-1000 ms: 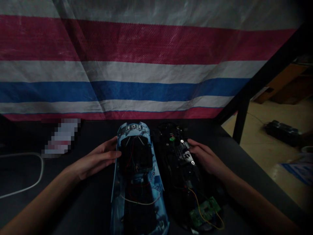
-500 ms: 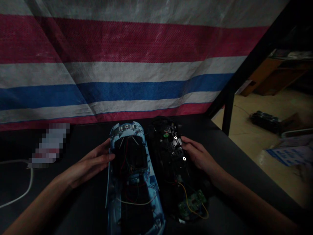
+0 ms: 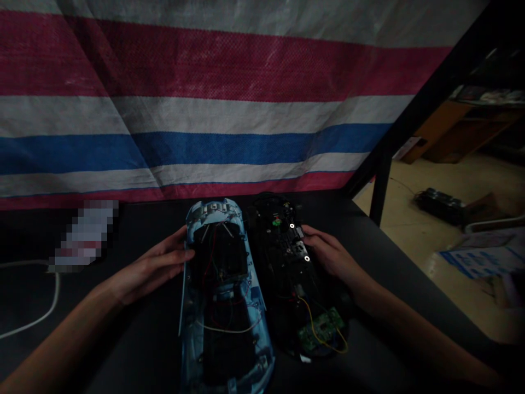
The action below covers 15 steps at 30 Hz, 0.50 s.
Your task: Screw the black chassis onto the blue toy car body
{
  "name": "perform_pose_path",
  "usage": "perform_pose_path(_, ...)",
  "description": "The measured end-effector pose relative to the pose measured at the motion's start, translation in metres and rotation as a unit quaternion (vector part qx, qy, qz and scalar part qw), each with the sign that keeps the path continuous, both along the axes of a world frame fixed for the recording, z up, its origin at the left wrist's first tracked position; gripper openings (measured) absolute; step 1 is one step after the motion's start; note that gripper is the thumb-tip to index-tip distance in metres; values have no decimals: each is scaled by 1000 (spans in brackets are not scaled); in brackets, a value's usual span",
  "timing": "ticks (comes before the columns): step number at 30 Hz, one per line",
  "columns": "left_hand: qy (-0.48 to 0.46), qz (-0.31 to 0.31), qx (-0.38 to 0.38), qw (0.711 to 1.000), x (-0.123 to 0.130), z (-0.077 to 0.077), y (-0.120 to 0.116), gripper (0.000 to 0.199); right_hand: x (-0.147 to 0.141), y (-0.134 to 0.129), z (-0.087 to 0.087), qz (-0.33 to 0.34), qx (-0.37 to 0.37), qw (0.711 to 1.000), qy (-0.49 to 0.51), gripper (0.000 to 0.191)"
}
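A light-blue toy car body shell point(image 3: 257, 314) lies upside down, its dark inside and thin wires showing. Along its left edge my left hand point(image 3: 158, 266) grips the side, thumb over the rim and the other fingers partly hidden. Close beside the shell on the right is the black toy car chassis point(image 3: 283, 273), with a green circuit board point(image 3: 324, 328) and a yellow wire at its near end. My right hand point(image 3: 328, 254) holds the chassis by its right side, fingertips partly hidden. Wires run in both halves; whether any joins them is too dark to tell.
Both halves rest on a dark table point(image 3: 381, 279). A blurred-out, pale object point(image 3: 88, 235) and a white cable point(image 3: 55, 301) lie at the left. Behind hangs a striped plastic sheet point(image 3: 205, 115). A black metal post point(image 3: 380, 189) stands at the right, beyond it boxes on the floor.
The view has shifted slightly, so the shell, chassis and hands appear a little higher. Both hands keep their places on the two car halves.
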<state>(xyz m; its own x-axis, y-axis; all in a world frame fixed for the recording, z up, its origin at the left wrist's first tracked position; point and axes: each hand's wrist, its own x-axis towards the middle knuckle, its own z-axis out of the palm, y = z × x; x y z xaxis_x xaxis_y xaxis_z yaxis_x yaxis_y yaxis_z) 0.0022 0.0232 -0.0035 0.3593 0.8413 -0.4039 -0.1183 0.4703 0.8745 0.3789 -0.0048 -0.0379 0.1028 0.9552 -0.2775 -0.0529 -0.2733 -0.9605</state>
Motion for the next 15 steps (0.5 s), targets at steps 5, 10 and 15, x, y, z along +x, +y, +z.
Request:
perform_pose_path(5, 23, 23, -21, 999, 4, 6, -3, 73, 0, -1, -1, -11, 13, 999, 37, 35)
perform_pose_path(10, 28, 22, -23, 999, 8, 12, -5, 76, -2, -2, 2, -34, -7, 997, 70, 32)
perform_pose_path(15, 20, 29, -29, 999, 6, 8, -3, 79, -3, -1, 1, -20, 0, 996, 85, 32)
